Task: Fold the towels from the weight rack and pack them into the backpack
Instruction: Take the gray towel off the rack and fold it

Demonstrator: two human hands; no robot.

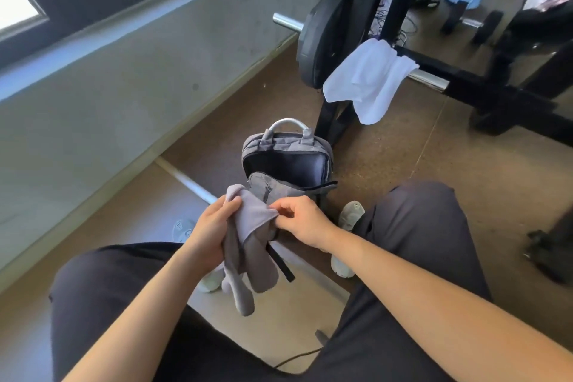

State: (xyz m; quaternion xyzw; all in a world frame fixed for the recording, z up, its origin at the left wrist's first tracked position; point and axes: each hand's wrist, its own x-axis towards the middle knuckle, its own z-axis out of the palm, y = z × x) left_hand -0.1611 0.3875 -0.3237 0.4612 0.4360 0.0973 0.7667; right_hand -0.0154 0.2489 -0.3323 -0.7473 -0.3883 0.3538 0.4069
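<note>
From my seat I look down on both hands, held close together over the knees. My left hand point(214, 226) has its fingers curled round a grey towel point(254, 245), gripping the bunched upper part. The right hand point(299, 220) pinches the towel's top edge between thumb and fingertips, just right of the left. The rest of the cloth hangs down in loose folds between the legs.

Just beyond the hands the grey backpack point(288, 161) stands upright on the floor, its main compartment unzipped and gaping, with a dark lining inside. Farther off and to the right a white towel point(369, 80) is draped over the chrome bar of the weight rack point(400, 3), just beside a black weight plate point(322, 40).
</note>
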